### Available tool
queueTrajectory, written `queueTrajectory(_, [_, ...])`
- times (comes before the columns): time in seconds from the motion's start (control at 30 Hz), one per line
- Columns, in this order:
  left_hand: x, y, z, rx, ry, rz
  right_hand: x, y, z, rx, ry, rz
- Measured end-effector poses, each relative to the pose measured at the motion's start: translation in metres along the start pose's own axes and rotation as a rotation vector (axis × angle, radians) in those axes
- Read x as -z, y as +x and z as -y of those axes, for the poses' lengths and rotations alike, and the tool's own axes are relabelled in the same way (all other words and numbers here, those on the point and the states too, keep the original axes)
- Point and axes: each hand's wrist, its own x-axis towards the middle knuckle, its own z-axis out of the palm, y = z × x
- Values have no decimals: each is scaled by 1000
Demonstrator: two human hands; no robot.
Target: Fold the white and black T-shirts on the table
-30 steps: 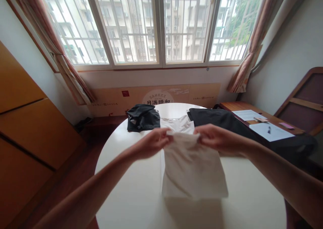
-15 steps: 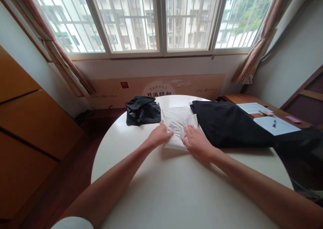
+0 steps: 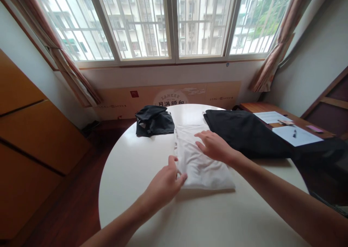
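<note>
A folded white garment point(image 3: 202, 174) lies flat on the round white table point(image 3: 130, 163), lightly wrinkled on top. My left hand point(image 3: 165, 180) is at its lower left edge, thumb and index finger apart, with the thumb over the cloth. The other fingertips are partly hidden. Over the upper right part of the white cloth is my right hand point(image 3: 214, 145), palm down with fingers stretched out; whether it touches the fabric I cannot tell. Beyond my right hand lies a large folded black cloth point(image 3: 244, 132). A smaller bundled black garment point(image 3: 154, 122) sits at the far left.
A wooden side table point(image 3: 250, 107) on the right carries papers point(image 3: 296, 135) and a pen. Wooden cabinets point(image 3: 32, 131) stand at the left. Behind the table, a printed cardboard panel point(image 3: 116, 98) leans under the barred window.
The white garment now reaches closer to me and shows a larger area. My left hand has moved nearer along its edge, while my right hand has shifted slightly away from me.
</note>
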Motion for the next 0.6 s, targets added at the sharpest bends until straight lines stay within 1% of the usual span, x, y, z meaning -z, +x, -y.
queueTrajectory(0.07, [-5,-12,-2,-32,56,-19,-9,29,-2,39,63,64])
queueTrajectory(0.13, [-10,-23,-2,-113,124,-59,-23,51,-1,41,88,143])
queueTrajectory(0.2, [-13,-31,0,-197,171,-103,-37,62,1,19,79,184])
queueTrajectory(0.3, [-18,-44,6,-266,166,-128,-50,62,-1,-44,71,218])
queueTrajectory(0.4, [-23,-55,12,-280,123,-62,-53,60,-4,-102,66,241])
queueTrajectory(0.47, [-23,-60,12,-252,131,4,-52,61,-2,-137,56,247])
queueTrajectory(0.53, [-19,-63,9,-207,153,69,-51,63,3,-180,38,235])
queueTrajectory(0.6, [-11,-65,3,-170,153,141,-49,64,12,-188,21,213])
